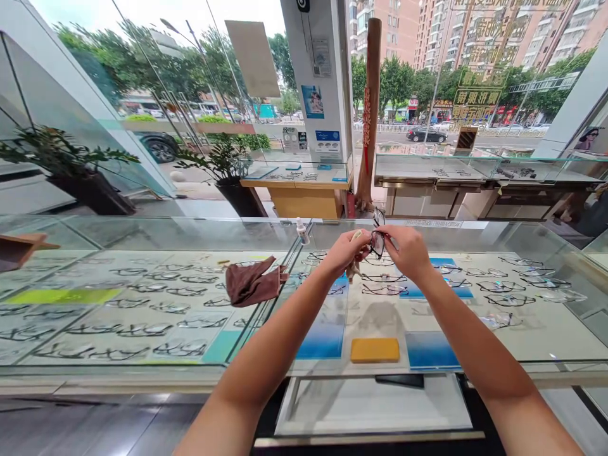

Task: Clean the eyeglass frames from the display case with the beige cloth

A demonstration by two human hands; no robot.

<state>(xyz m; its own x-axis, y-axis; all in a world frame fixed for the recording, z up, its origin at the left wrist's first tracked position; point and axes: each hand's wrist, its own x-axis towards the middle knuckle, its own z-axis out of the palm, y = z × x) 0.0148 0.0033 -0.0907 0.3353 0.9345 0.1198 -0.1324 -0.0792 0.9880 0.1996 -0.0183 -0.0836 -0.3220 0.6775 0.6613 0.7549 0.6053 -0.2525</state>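
A pair of dark-framed eyeglasses (377, 243) is held up above the glass counter, turned nearly edge-on. My left hand (349, 251) is closed at one side of the frame, and a bit of light beige cloth (352, 271) hangs below its fingers. On the other side, the fingers of my right hand (407, 249) pinch the frame. Part of the eyeglasses is hidden behind my fingers. A crumpled brown cloth (251, 285) lies on the counter to the left. Behind it stands a small spray bottle (303, 233) with a white top.
Several rows of eyeglasses (142, 330) lie inside the glass display case (228, 365). A yellow case (375, 350) appears near the front edge, between blue panels (433, 349). Below is a white drawer or shelf (375, 408). Beyond stand a potted plant (237, 177), a wooden post (373, 95) and other counters.
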